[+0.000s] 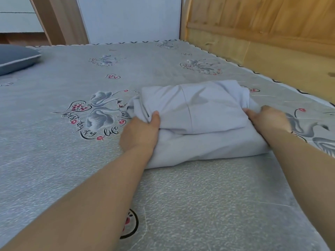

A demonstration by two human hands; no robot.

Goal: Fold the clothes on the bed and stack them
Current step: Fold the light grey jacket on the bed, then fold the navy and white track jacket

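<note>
Head view: left hand pinches the folded pale garment at its left edge, thumb on top. Right hand holds the right edge, fingers hidden. Garment lies between both on a second folded piece. Square edges, press flat. Beyond: bedsheet, pillow.

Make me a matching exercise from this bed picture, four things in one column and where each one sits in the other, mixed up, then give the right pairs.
Things:
1. folded pale garment
2. grey pillow
3. wooden panel
4. left hand

Places:
A. far left edge of the bed
B. along the bed's right side
C. middle of the bed, between both hands
D. gripping the garment's left edge

Pairs: 1-C, 2-A, 3-B, 4-D. The right hand holds the garment's right edge on the patterned sheet.
</note>
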